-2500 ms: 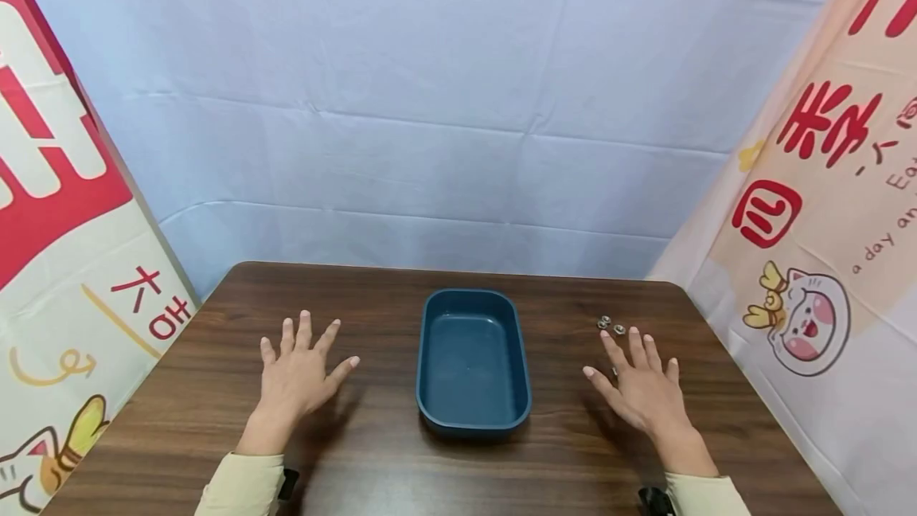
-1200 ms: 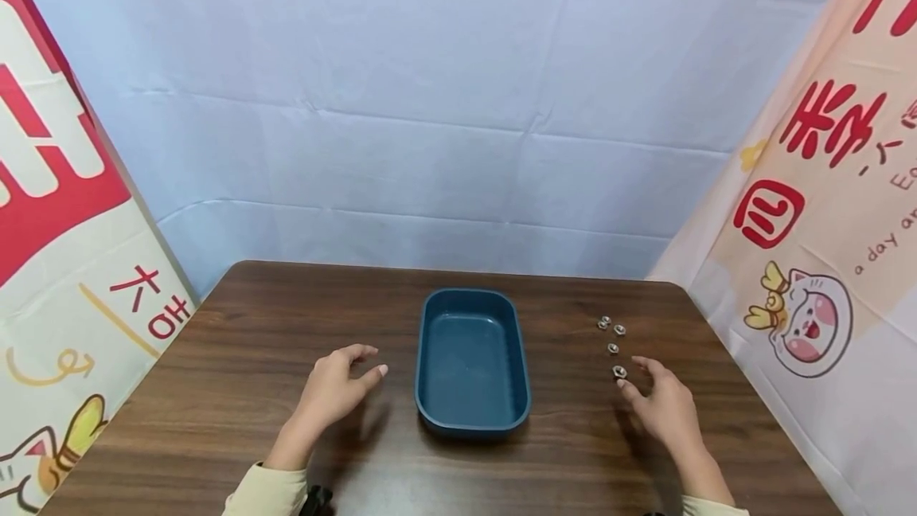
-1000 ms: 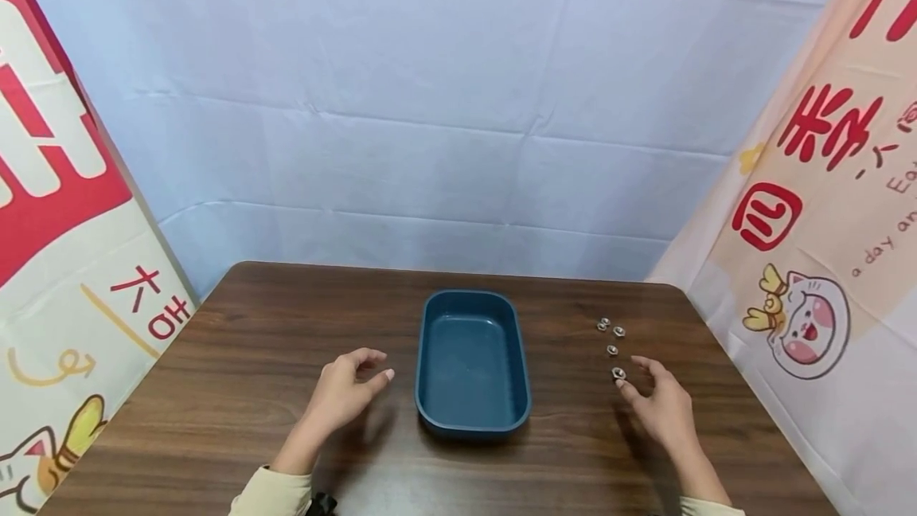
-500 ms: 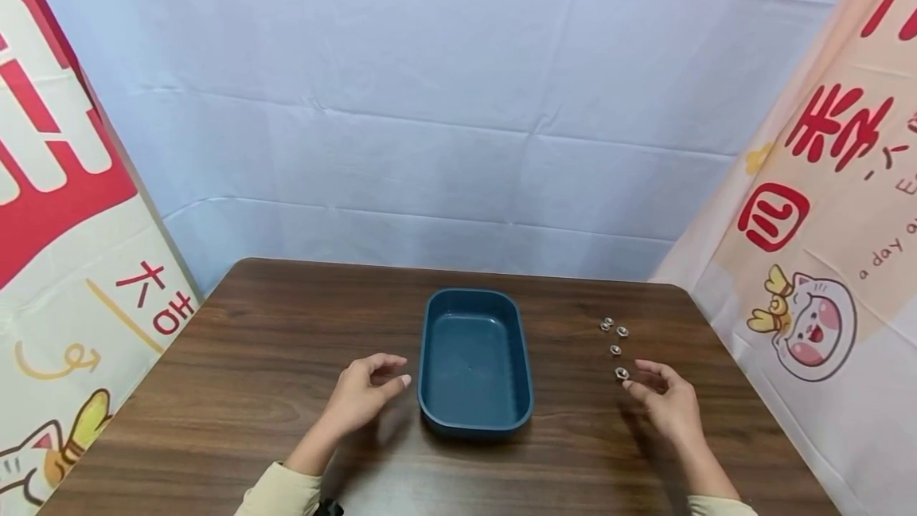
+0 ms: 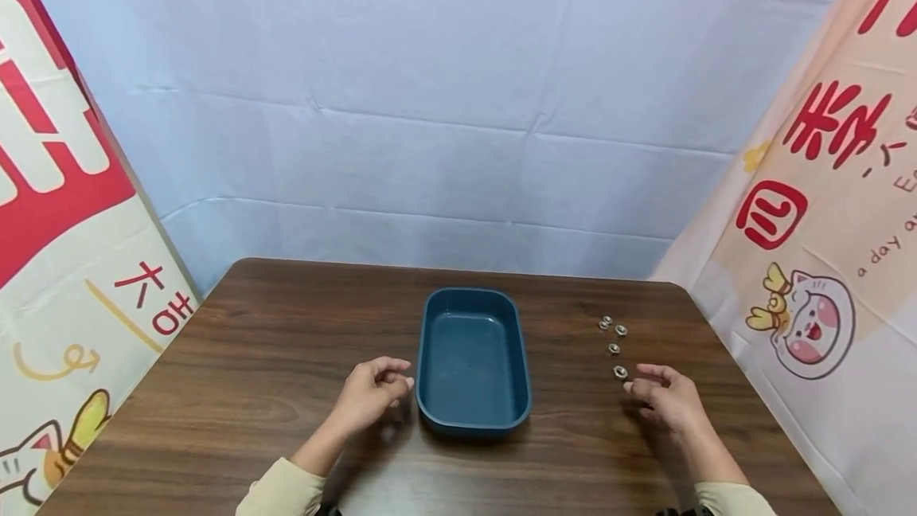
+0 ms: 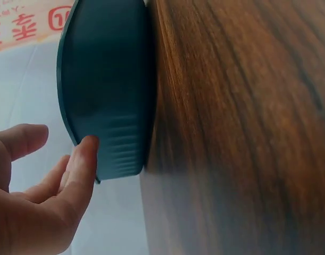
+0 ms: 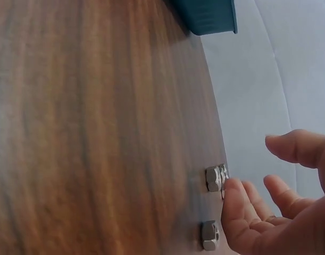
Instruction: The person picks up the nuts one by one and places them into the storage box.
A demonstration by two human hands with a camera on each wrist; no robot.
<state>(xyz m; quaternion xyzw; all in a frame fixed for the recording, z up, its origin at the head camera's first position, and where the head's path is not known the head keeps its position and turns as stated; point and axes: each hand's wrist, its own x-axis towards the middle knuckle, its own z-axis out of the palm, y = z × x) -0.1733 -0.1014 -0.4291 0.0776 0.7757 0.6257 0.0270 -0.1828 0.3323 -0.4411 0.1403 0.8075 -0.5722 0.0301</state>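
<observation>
A dark blue rectangular tray [image 5: 474,426] stands on the wooden table. My left hand [image 5: 370,392] is beside its left wall, fingers loosely bent and holding nothing. In the left wrist view, a fingertip of the left hand [image 6: 50,212] overlaps the tray's side wall [image 6: 106,79]; contact is unclear. Several small metal hex nuts lie to the right of the tray, the nearest nut [image 5: 620,373] just left of my right hand [image 5: 669,399]. The right wrist view has nuts [image 7: 210,235] close to the fingers of the right hand [image 7: 268,218], none gripped.
The brown table [image 5: 322,301] ends at a pale blue cloth backdrop [image 5: 430,142]. Printed banners flank it, a red and white one [image 5: 64,181] at left and a peach one [image 5: 809,205] at right.
Both hands were spread flat with fingers apart. The left hand has moved right to the tray, its fingers bending. The right hand has drawn back beside the nearest nut. Tray and nuts have stayed put.
</observation>
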